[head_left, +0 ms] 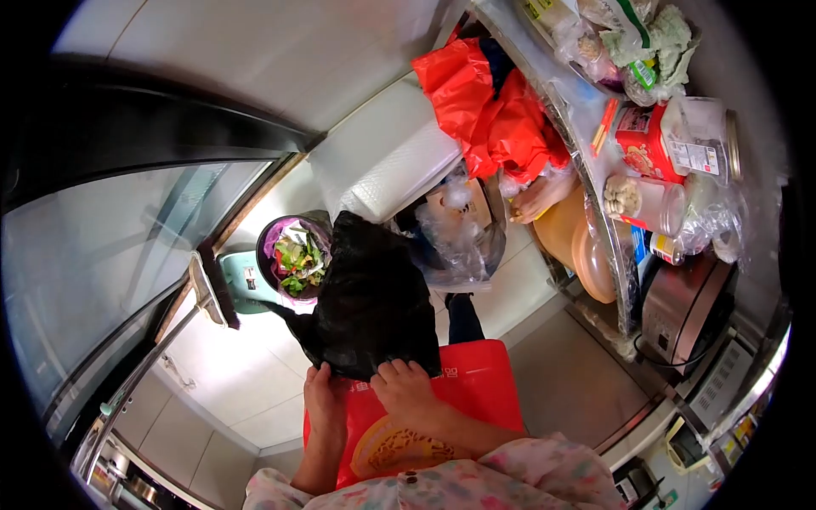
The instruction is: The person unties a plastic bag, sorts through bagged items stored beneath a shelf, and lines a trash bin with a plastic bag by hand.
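A black plastic bag [374,293] hangs in front of my body, spread out and crumpled, with one corner sticking out to the left. My left hand [325,399] grips its near edge with the fingers closed. A little to the right, my right hand [406,393] is closed on the same edge, knuckles up. Whether the bag holds anything cannot be seen. Under my hands is a red apron [484,382] with a yellow print. Just beyond the bag on the left, a round bin [270,285] holds vegetable scraps [299,257] in a purple liner.
Shelves on the right carry jars [650,204], a red tub [643,140] and bagged food, with a metallic appliance [688,310] nearby. Red plastic bags [484,110] hang at the shelf corner. A clear bag [455,242] stands below. A glass door [110,246] and broom [208,285] are left.
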Demonstrator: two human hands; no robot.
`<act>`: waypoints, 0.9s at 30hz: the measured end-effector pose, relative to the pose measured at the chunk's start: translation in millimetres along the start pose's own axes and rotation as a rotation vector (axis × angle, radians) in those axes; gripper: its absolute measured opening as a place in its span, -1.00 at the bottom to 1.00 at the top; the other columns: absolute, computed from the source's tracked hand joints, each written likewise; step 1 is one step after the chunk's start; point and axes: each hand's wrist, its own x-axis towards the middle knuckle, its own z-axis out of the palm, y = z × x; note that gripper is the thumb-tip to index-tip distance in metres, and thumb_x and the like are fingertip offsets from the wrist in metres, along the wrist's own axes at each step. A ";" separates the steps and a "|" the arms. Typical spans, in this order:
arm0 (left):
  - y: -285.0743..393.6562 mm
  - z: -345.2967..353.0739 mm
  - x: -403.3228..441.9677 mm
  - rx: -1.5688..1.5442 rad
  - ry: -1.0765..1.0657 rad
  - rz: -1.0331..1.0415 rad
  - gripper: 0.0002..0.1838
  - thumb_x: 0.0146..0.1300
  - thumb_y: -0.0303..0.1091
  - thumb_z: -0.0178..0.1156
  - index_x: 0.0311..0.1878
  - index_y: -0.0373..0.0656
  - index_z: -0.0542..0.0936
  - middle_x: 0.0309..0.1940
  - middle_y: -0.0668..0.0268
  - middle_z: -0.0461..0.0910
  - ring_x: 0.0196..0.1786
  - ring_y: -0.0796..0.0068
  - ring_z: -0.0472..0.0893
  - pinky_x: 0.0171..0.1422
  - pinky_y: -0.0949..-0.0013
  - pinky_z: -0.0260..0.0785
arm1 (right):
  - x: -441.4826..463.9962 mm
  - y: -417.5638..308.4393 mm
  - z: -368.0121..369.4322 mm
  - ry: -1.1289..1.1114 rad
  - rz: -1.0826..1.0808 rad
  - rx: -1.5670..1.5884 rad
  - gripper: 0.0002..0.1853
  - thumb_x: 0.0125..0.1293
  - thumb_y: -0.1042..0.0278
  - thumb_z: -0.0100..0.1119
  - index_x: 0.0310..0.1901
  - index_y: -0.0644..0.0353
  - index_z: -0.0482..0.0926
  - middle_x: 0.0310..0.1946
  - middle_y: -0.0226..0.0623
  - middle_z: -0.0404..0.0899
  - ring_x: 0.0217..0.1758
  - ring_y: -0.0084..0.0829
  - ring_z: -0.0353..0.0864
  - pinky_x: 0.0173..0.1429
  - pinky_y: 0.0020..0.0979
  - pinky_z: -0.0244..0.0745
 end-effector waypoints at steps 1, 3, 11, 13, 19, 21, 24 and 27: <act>1.7 1.7 -1.9 -0.021 0.004 0.002 -0.85 0.28 -0.37 -0.03 -0.15 -0.18 0.42 -0.25 0.31 0.52 -0.24 0.43 0.53 -0.17 0.37 0.42 | -0.1 -1.2 -0.5 0.008 -0.001 0.005 -0.88 -0.08 0.36 0.12 -0.44 0.12 0.46 -0.39 -0.34 0.37 -0.25 -0.33 0.39 -0.22 -0.35 0.29; 6.6 8.5 -7.9 -0.066 0.012 0.005 -0.90 0.28 -0.43 -0.01 -0.18 -0.21 0.42 -0.28 0.29 0.51 -0.26 0.46 0.52 -0.19 0.39 0.44 | -0.1 -4.3 -2.4 0.023 -0.004 0.013 -0.89 -0.06 0.34 0.12 -0.45 0.11 0.45 -0.40 -0.34 0.37 -0.26 -0.33 0.40 -0.22 -0.36 0.30; 13.1 -7.3 -29.1 -0.088 -0.004 0.124 -0.85 0.25 -0.54 0.01 -0.12 -0.24 0.45 -0.21 0.31 0.54 -0.18 0.49 0.54 -0.05 0.39 0.44 | -6.8 -11.3 -1.4 0.130 0.024 0.174 -0.83 -0.05 0.33 0.22 -0.41 0.13 0.47 -0.38 -0.34 0.40 -0.24 -0.30 0.43 -0.23 -0.31 0.35; 11.2 -13.8 -35.1 -0.090 -0.007 0.169 -0.80 0.24 -0.56 -0.01 -0.08 -0.26 0.46 -0.16 0.30 0.54 -0.13 0.48 0.54 0.00 0.39 0.43 | -8.1 -9.8 -7.5 0.167 0.010 0.212 -0.80 -0.03 0.32 0.26 -0.36 0.16 0.50 -0.33 -0.32 0.44 -0.22 -0.30 0.45 -0.22 -0.35 0.37; 6.1 -26.3 -50.4 -0.154 -0.082 0.281 -0.71 0.13 -0.55 -0.02 -0.05 -0.30 0.49 -0.10 0.24 0.56 -0.04 0.39 0.54 0.11 0.34 0.37 | -5.2 34.5 -24.3 0.299 0.196 0.751 -0.71 0.08 0.43 0.25 -0.13 0.23 0.51 -0.13 -0.21 0.47 -0.04 -0.34 0.47 -0.11 -0.42 0.42; 9.4 -26.8 -66.2 -0.111 -0.129 0.357 -0.64 0.10 -0.46 0.07 0.00 -0.32 0.46 -0.06 0.21 0.55 0.00 0.32 0.53 0.12 0.30 0.36 | 9.1 60.9 -30.5 0.356 0.220 0.653 -0.62 0.08 0.39 0.27 -0.04 0.22 0.47 -0.07 -0.18 0.46 -0.05 -0.28 0.47 -0.07 -0.38 0.42; 23.5 -46.2 -92.0 -0.090 -0.199 0.344 -0.53 0.01 -0.42 0.11 0.05 -0.36 0.44 -0.04 0.19 0.54 0.01 0.29 0.53 0.14 0.26 0.34 | 47.5 81.3 -29.1 0.312 0.182 0.736 -0.37 0.08 0.23 0.30 0.17 0.23 0.31 0.13 -0.05 0.32 0.12 -0.18 0.39 0.16 -0.30 0.31; 43.3 -56.0 -127.6 -0.075 -0.187 0.379 -0.63 -0.18 -0.52 0.06 -0.19 -0.39 0.52 -0.18 0.18 0.59 -0.14 0.32 0.57 0.03 0.31 0.38 | 97.0 81.6 -14.9 0.211 0.076 0.804 -0.19 0.08 0.06 0.29 0.28 0.27 0.16 0.31 0.05 0.08 0.36 -0.15 0.12 0.36 -0.28 0.05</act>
